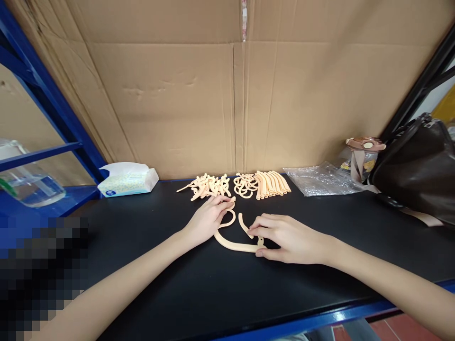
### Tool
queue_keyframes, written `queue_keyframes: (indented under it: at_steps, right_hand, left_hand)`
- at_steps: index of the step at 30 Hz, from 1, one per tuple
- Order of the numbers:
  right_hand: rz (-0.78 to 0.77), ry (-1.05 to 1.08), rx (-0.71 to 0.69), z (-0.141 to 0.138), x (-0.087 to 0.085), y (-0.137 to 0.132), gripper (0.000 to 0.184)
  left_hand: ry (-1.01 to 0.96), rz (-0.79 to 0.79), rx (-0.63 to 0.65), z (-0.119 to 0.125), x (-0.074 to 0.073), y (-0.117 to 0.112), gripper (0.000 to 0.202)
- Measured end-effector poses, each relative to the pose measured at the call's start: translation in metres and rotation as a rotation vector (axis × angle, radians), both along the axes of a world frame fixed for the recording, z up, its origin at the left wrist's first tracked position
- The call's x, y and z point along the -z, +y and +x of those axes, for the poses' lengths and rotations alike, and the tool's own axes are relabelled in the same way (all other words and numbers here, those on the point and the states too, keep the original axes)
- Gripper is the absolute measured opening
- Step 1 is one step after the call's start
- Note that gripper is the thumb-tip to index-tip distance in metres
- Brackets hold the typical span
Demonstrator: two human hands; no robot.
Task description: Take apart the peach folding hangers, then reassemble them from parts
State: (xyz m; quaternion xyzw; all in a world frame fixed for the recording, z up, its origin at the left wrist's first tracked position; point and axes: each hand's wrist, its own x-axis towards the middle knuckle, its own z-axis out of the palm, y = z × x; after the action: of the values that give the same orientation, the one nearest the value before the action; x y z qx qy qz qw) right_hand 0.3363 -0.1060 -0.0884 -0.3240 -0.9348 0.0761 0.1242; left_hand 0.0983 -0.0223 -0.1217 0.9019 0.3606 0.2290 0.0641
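A peach plastic hanger piece (234, 245) lies curved on the black table (213, 293) between my hands. My right hand (284, 237) pinches its right end, fingers closed on it. My left hand (208, 219) rests at its left end, fingers curled over a small hook-shaped part (229, 221). Just behind lie two heaps of the same peach parts: a loose pile (208, 185) on the left and a neat row of curved pieces (270, 183) with some hooks (244, 184) on the right.
A tissue pack (128, 179) sits at the back left by the blue shelf frame (42, 90). A clear plastic bag (320, 179), a bottle with a pink lid (364, 154) and a dark brown handbag (419, 170) stand at the back right. Cardboard (227, 85) lines the rear.
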Motion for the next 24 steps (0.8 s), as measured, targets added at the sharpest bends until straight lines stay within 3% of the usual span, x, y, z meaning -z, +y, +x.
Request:
queue_keyframes:
  at_steps: [24]
  right_hand:
    - [-0.097,0.089,-0.067,-0.0033,-0.0015,-0.0006,0.027]
  left_hand:
    - [-0.029,-0.003,0.003,0.0003,0.0014,-0.0001,0.033]
